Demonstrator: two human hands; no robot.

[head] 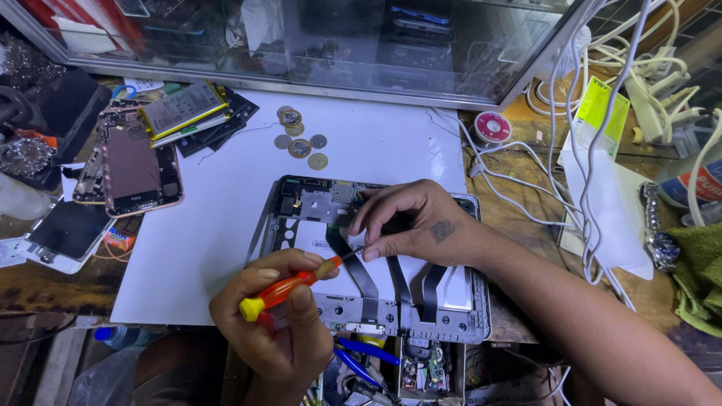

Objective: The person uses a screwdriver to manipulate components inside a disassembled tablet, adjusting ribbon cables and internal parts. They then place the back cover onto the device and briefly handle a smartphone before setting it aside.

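A person's two bare hands work over an opened tablet (pixel 376 301) lying back-up on a white sheet (pixel 218 203) that covers the middle of a cluttered desk (pixel 45 282). The left hand (pixel 278 323), low in the view, has its fingers (pixel 301 297) curled tight around a screwdriver (pixel 289 286) with an orange and yellow handle. The shaft points up and right, and its tip meets the tablet's inside near the middle. The right hand (pixel 414 222) reaches in from the right and rests on the tablet. Its fingers (pixel 368 210) are bent and spread, with the fingertips pressed down beside the screwdriver tip; they grip nothing that can be seen. Black flat cables (pixel 361 274) run across the tablet's pale inner plate toward its near edge.

On the sheet's far side lies a small cluster of coins (pixel 299 139). To the left are a phone (pixel 139 169) with its back off and a flat battery (pixel 183 109) on a dark stack. White cords (pixel 526 188) trail over the right side of the desk, near a small red reel (pixel 492 126). A glass case (pixel 316 45) stands along the far edge.
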